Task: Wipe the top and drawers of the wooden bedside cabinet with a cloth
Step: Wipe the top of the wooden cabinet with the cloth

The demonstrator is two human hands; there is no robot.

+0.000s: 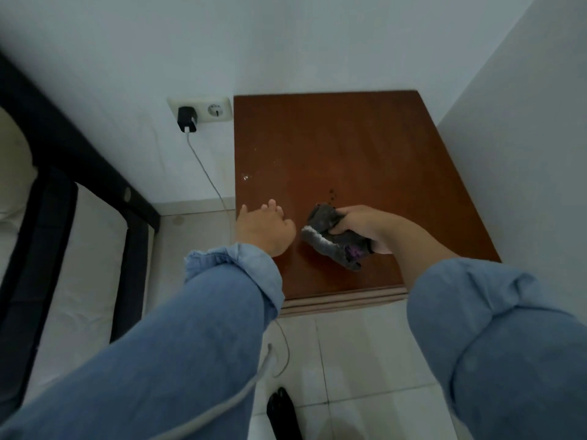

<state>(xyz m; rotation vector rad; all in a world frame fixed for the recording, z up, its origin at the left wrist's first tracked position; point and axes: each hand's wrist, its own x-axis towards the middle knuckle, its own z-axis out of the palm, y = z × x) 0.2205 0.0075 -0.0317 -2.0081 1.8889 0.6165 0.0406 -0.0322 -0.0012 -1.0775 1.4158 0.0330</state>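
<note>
The wooden bedside cabinet (343, 147) stands in the room's corner, and only its reddish-brown top shows from above; its drawers are hidden. A few white specks and dark spots mark the top. My right hand (359, 225) grips a bunched grey cloth (330, 236) with a purple patch, held just over the front middle of the top. My left hand (263, 230) hovers over the cabinet's front left corner with the fingers loosely curled and nothing in it. Both arms wear blue denim sleeves.
White walls close in behind and right of the cabinet. A wall socket (203, 109) with a black charger (186, 119) and its white cable (206, 173) sits left of the cabinet. A black bed frame (63, 173) with a mattress runs along the left. A dark object (282, 411) lies on the white floor tiles.
</note>
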